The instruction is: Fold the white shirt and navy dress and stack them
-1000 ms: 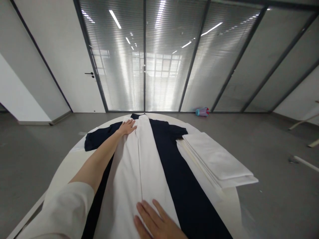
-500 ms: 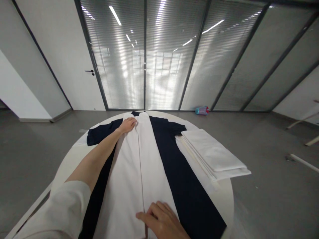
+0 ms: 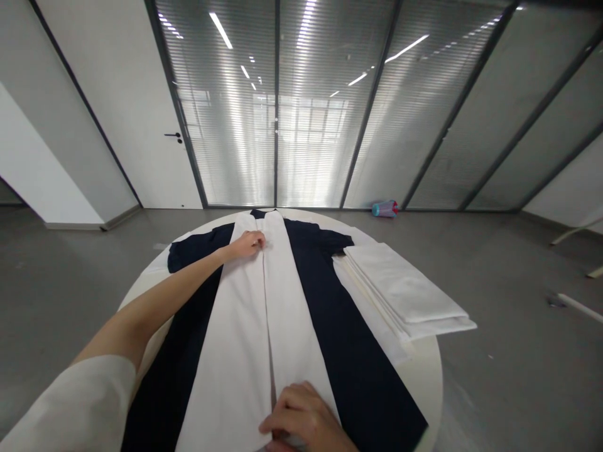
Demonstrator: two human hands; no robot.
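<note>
A long navy garment [image 3: 339, 314] with white front panels lies spread on a round white table [image 3: 431, 376], its collar toward the far edge. The two white panels meet along a centre line, which gapes slightly near me. My left hand [image 3: 249, 243] reaches to the upper front, its fingers curled in a pinch at the centre edge. Close to me, my right hand [image 3: 306, 417] has thumb and fingers bent together at the same edge lower down. Part of its grip is hidden beneath the fingers.
Folded white cloth [image 3: 405, 289] rests at the table's right, one corner jutting past the rim. Beyond the table stand a glass partition with blinds [image 3: 311, 125] and a white door [image 3: 122, 113]. A blue and pink object [image 3: 384, 209] lies on the floor by the glass.
My left hand has slid slightly down the centre edge toward me, its fingers now more curled. My right hand's fingers have closed in at the edge, and the gap beside them looks wider.
</note>
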